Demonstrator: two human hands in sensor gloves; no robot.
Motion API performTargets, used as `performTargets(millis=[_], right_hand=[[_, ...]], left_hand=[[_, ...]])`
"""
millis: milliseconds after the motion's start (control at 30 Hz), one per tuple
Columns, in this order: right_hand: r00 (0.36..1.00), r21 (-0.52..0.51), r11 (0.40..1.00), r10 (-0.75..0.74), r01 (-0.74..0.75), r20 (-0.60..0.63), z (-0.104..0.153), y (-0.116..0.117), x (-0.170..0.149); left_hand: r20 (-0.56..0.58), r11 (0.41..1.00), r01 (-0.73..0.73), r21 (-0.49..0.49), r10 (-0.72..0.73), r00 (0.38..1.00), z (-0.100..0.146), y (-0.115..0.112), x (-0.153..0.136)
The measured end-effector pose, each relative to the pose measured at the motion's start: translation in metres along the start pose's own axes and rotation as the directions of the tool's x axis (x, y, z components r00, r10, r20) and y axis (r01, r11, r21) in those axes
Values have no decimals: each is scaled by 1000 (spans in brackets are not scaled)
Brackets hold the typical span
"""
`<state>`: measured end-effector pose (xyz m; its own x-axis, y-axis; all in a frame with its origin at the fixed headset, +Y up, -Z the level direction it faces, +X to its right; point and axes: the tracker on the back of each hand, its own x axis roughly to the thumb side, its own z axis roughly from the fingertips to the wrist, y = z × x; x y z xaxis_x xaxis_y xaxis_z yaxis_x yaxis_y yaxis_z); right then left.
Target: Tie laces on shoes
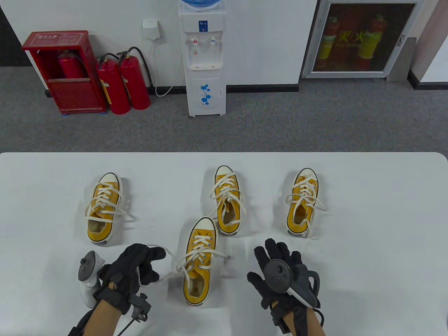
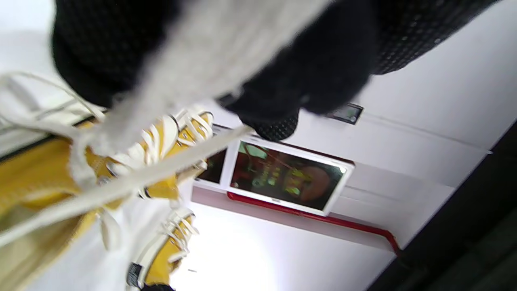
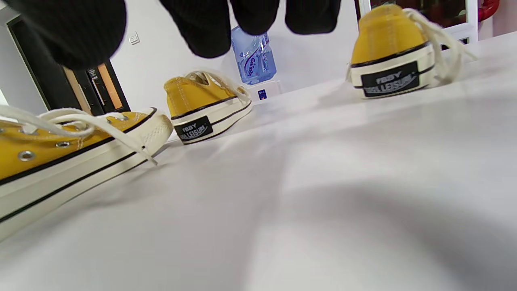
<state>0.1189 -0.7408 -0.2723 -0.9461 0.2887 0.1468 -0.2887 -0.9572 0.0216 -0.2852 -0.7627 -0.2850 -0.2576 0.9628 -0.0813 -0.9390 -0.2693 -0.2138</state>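
Gripping a white lace (image 1: 168, 252), the left hand (image 1: 134, 267) curls its gloved fingers around it at the lower left of the frame. That lace runs to the nearest yellow shoe (image 1: 198, 260), low and central on the white table (image 1: 385, 227). At lower right, the right hand (image 1: 280, 276) rests spread and holds nothing. Three more yellow shoes sit higher up

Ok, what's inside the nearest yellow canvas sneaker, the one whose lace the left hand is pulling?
The nearest yellow canvas sneaker shows only a bare tan insole at its heel opening. The laced tongue covers everything toward the toe. The left hand pinches its white lace outside the shoe.
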Motion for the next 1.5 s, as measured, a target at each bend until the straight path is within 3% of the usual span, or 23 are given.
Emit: performTargets(millis=[133,300,433,667,800,933,967,1033,1233,1500], right_hand=[[1000,1,1000,-4,4,-3,-10,-8,16],[999,18,999,-41,41,-4,-29,-8,42],[997,70,995,-69,72,-40,-50,6,61],[995,178,980,-77,88,-67,-68,39,73],[995,159,984,-64,76,-76,-71,47,76],[978,71,980,-176,184,-109,-71,47,71],[967,35,972,-227,233,-119,-70,46,67],[926,58,932,-346,358,-151,-65,42,61],[887,-12,893,-449,450,-108,-43,11,49],[687,-85,682,-719,727,106,-26,-30,46]], left_hand=[[80,999,-6,-43,9,997,2,-4,10],[105,998,63,-28,-60,993,3,-5,14],[130,986,166,-6,-164,978,4,-5,18],[112,979,202,27,-204,973,5,-8,13],[117,975,217,36,-220,968,6,-10,13],[118,979,200,31,-202,972,6,-10,12],[117,983,182,27,-184,976,6,-10,12],[113,986,168,22,-169,979,6,-10,11],[109,995,98,14,-99,989,6,-8,9],[124,997,80,14,-81,989,7,-9,10]])
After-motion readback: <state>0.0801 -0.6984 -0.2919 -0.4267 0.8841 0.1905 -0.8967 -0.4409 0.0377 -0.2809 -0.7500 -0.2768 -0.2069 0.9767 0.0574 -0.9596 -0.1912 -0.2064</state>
